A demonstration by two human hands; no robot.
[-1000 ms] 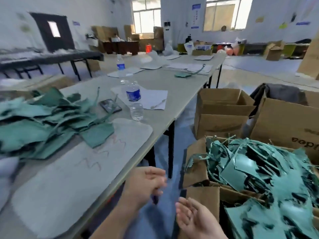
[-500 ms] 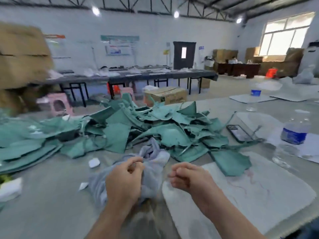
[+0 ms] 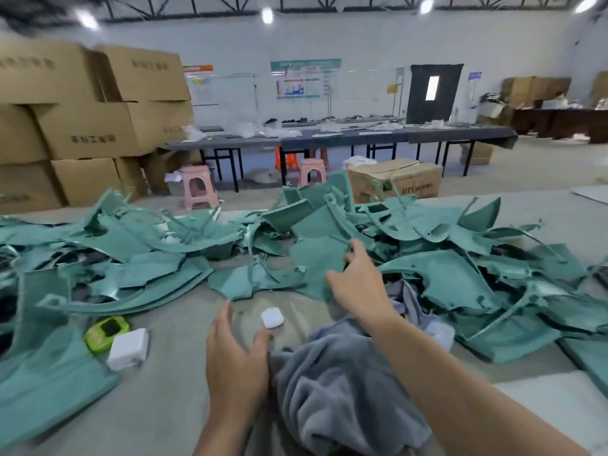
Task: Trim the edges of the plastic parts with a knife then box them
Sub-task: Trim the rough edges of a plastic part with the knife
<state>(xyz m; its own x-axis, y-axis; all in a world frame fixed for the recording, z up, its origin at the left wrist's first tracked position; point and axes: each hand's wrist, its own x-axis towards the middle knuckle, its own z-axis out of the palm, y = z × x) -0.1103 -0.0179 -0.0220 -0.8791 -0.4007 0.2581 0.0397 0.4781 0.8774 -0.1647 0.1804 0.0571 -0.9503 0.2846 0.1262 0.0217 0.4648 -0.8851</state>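
Plastic parts (image 3: 312, 261) lie heaped, one touching the spread right fingers (image 3: 354, 250); left fingers (image 3: 225, 319) hover apart nearby.

The teal plastic parts (image 3: 444, 281) are shown as smooth moulded plastic with a dull satin sheen, ragged at the rims. The grey cloth (image 3: 345, 390) is seen as soft, napped fleece. The surface (image 3: 171, 390) is matt. Smooth, glossy plastic is seen on the white charger (image 3: 128, 348), white case (image 3: 272, 318) and green device (image 3: 107, 330). The boxes (image 3: 92, 126) are of matt brown cardboard.
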